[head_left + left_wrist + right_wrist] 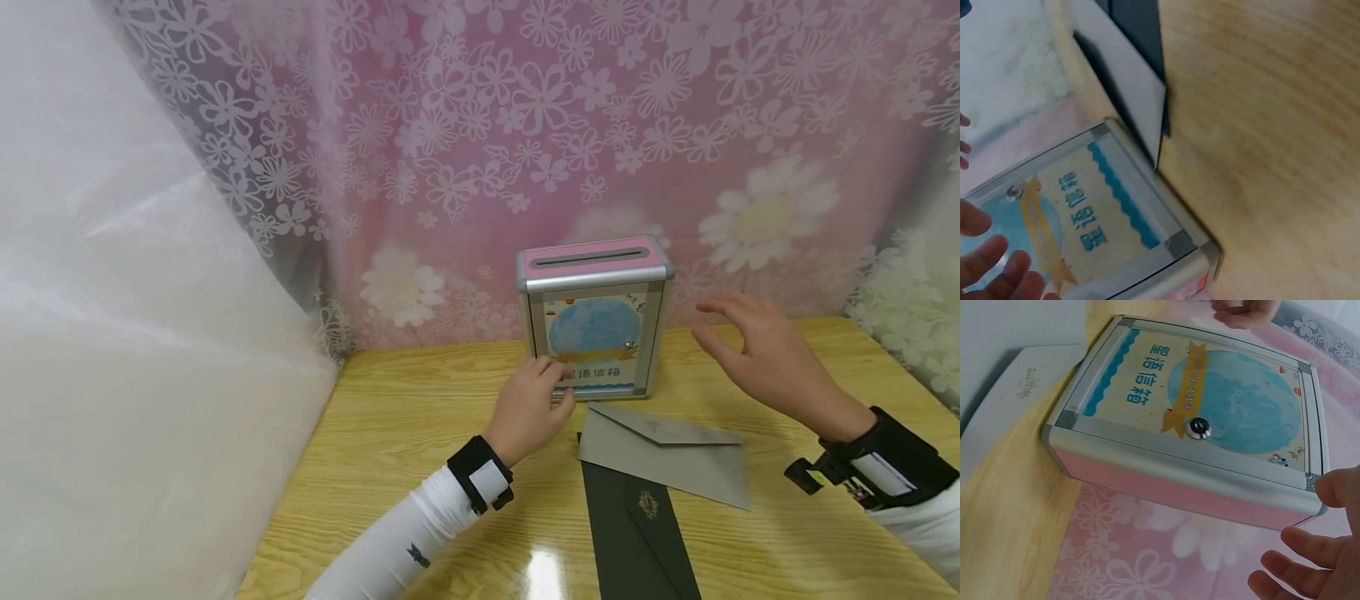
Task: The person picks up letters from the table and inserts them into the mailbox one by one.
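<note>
A silver-framed letter box (600, 287) with a pink slotted top and a blue-moon picture stands upright against the curtain. In front of its lower left corner hovers my left hand (528, 408), fingers loosely bent and holding nothing. My right hand (772, 367) is in the air to the right of the box, thumb and fingers spread apart with nothing between them. On the table before the box lies a grey envelope (697, 475), partly over a black envelope (637, 533) with a gold emblem. The right wrist view shows a round key lock (1199, 427) on the box's front.
The wood-grain table (390, 425) carries all of these. Behind it hangs a pink flowered curtain (450, 167). A whitish sheet (150, 333) borders the left side, and pale flowered cloth (911, 325) the right.
</note>
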Tool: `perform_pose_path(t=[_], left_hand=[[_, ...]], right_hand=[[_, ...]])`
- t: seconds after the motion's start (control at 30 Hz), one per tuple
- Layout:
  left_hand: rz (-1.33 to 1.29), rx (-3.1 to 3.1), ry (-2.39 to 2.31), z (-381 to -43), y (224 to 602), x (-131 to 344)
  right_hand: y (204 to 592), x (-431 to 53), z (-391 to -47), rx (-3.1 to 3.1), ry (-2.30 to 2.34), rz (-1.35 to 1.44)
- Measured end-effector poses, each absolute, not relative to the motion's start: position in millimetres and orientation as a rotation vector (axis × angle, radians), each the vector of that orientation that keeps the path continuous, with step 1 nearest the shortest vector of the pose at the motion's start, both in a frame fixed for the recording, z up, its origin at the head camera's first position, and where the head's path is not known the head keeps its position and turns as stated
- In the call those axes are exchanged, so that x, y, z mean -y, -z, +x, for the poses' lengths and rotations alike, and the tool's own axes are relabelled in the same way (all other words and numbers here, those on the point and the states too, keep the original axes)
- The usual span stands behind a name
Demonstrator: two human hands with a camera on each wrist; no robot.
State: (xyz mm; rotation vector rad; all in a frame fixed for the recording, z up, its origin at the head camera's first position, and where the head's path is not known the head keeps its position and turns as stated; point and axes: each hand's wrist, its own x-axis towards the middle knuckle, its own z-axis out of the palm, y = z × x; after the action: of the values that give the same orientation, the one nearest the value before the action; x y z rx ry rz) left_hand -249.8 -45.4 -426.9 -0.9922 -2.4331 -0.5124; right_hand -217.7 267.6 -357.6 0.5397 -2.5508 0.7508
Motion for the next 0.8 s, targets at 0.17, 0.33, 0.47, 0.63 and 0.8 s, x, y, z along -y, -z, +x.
perform_pose_path(t=[0.17, 0.33, 0.47, 0.63, 0.8], left_hand=[[-1.129, 2.566, 0.367, -247, 442, 31], [-1.239, 2.68, 0.232, -243, 458, 17], [-1.327, 2.741, 0.105, -241, 466, 6], [-1.413, 2.765, -0.1, -241, 474, -6], [-1.423, 2.771, -0.186, -241, 476, -14]], right_hand=[[368, -270, -213, 2.564, -0.717, 0.528], [382, -269, -211, 2.562, -0.679, 0.552], [390, -268, -207, 2.588, -0.656, 0.548], [395, -271, -201, 2.61, -0.628, 0.52], [399, -278, -198, 2.619, -0.625, 0.497]])
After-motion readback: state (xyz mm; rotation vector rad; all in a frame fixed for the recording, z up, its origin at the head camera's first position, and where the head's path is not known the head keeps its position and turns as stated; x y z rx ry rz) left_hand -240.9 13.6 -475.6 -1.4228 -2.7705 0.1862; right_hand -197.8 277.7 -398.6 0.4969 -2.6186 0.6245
